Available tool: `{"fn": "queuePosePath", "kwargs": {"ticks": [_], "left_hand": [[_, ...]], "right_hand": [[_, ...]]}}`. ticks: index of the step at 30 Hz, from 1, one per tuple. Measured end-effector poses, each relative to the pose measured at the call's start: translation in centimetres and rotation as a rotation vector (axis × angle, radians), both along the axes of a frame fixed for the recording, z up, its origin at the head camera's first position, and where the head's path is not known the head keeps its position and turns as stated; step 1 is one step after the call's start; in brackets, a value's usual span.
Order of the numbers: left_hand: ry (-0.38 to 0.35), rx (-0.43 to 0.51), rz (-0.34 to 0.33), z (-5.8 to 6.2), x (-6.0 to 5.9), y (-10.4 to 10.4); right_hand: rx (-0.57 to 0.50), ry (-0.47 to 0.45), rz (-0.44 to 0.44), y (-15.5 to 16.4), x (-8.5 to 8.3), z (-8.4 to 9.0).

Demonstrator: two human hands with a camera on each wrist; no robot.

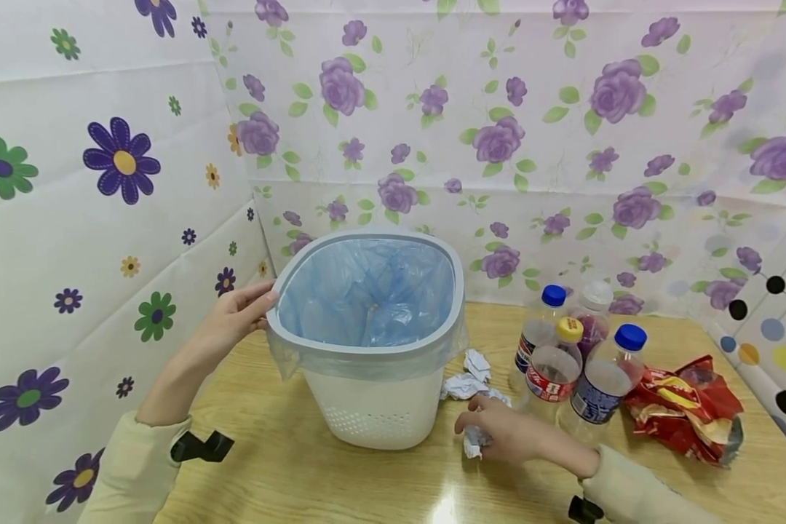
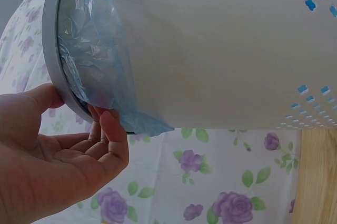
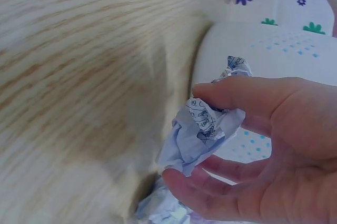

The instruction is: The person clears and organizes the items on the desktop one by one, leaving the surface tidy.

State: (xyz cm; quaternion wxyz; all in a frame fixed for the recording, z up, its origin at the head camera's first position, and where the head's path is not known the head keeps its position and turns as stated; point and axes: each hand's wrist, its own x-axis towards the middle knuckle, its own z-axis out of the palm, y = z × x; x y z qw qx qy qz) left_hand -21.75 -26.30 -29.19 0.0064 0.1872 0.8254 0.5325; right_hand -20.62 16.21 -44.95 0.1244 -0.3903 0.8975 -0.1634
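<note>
A white trash bin (image 1: pixel 373 411) with a grey rim (image 1: pixel 360 353) and a light blue bag (image 1: pixel 393 324) lining it stands upright on the table. At the rim's left side, my left hand (image 1: pixel 239 313) grips it, thumb over the edge and fingers beneath, as the left wrist view shows; the bag's folded edge (image 2: pixel 113 56) hangs by the fingertips. To the right of the bin, low over the table, my right hand (image 1: pixel 507 429) holds a crumpled paper ball (image 3: pixel 197 129) between thumb and fingers. More crumpled paper (image 1: pixel 465 382) lies just behind that hand.
Several plastic bottles stand right of the paper, one with a yellow cap (image 1: pixel 569 330), another with a blue cap (image 1: pixel 631 337). A crumpled red snack bag (image 1: pixel 688 407) lies at the wooden table's (image 1: pixel 268 451) right side. Flowered sheeting (image 1: pixel 445 145) borders the back and left.
</note>
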Motion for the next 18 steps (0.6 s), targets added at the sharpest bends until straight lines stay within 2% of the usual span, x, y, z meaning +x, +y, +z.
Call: {"fn": "queuePosePath", "kwargs": {"ticks": [6, 9, 13, 18], "left_hand": [[-0.011, -0.012, 0.006, -0.1, -0.1, -0.1], [-0.016, -0.013, 0.005, -0.1, 0.0, 0.0], [-0.009, -0.008, 0.0, -0.2, 0.0, 0.0], [0.001, -0.014, 0.011, -0.1, 0.0, 0.0]], "right_hand": [[-0.046, 0.049, -0.026, 0.1, 0.3, 0.7], [-0.054, 0.025, -0.063, 0.2, 0.4, 1.1], [-0.082, -0.061, -0.127, 0.2, 0.5, 2.1], [-0.145, -0.047, -0.146, 0.2, 0.5, 3.5]]}}
